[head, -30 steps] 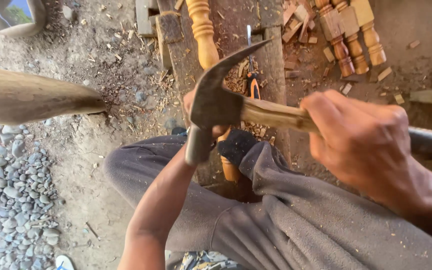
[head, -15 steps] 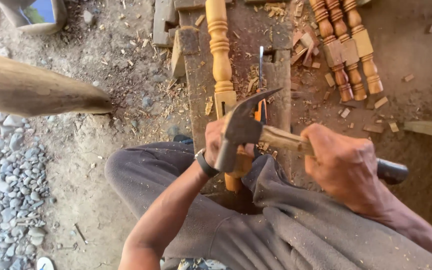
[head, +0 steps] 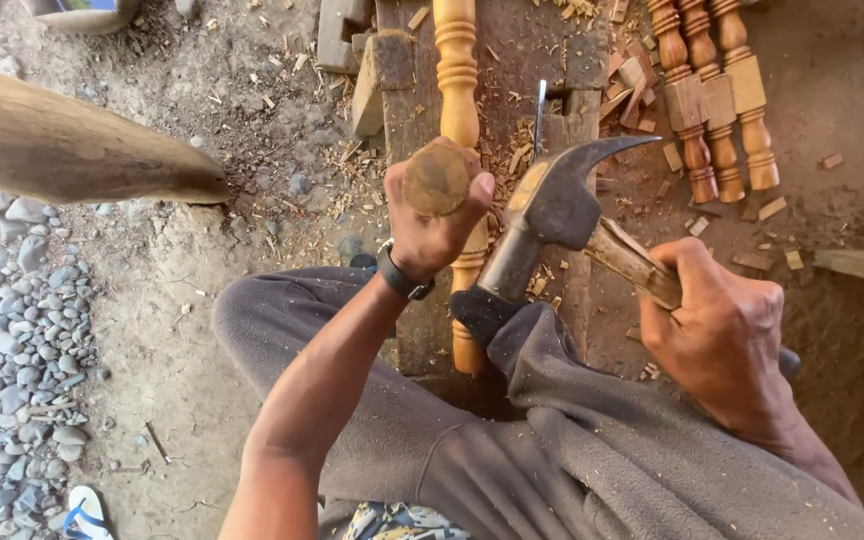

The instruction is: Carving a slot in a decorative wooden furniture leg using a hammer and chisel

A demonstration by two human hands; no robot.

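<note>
At centre frame, the left hand [head: 432, 225] is clenched around a round-ended wooden handle [head: 436, 180] above the turned spindle [head: 458, 70]. Right of it, the right hand [head: 717, 335] grips the hammer [head: 552, 205] by its wooden shaft.

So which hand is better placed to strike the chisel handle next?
Right, probably. The right hand grips the hammer, whose head sits beside the chisel handle. The left hand is wrapped around that handle, steadying it over the turned spindle.

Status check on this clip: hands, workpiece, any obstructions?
Left hand gripping round wooden tool handle. Right hand holding steel claw hammer. Turned orange-brown wooden spindle lies on plank. Wood chips around; nothing blocking.
</note>
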